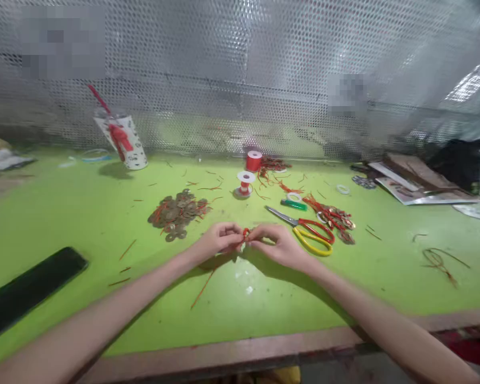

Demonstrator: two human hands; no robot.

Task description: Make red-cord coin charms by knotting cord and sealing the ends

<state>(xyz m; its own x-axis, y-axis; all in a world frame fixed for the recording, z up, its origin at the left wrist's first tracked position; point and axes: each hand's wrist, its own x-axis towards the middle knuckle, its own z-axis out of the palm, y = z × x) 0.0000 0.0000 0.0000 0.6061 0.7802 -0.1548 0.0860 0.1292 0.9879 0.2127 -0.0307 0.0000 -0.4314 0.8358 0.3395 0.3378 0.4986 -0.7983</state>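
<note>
From where I stand, the biggest thing is the silvery, dimpled sheet [224, 58] rising behind the green bench [288, 320]. A long black flat object [32, 290] lies at the bench's left side, and a stack of papers [420, 186] sits over at the right, with a dark bundle [458, 160] against it. Toward the back left there's a patterned cup [124, 141] with a red straw, leaning to one side in my view.

Scissors [297, 222] with one red and one yellow handle loop rest just beyond the right hand [278, 244], their tips pointing away toward the back left. The left hand [220, 239] meets the right one in the middle, a heap of dull, coin-like discs [178, 210] lying beyond it to the left. Past the scissors is a bunch of discs on red cord [334, 217].

Near the back, a full red spool [254, 161] stands behind a sparsely wound spool [245, 185], and a green lighter [294, 205] lies just beside the scissors.

Smallest of all is the little red-orange piece [246, 233] in the hands. It sits right between the two sets of fingertips, its loop peeking up in the narrow gap. Both hands have thumb and forefinger pinched closed on it, one from each side; I can't make out its lower part, tucked among the fingers
</note>
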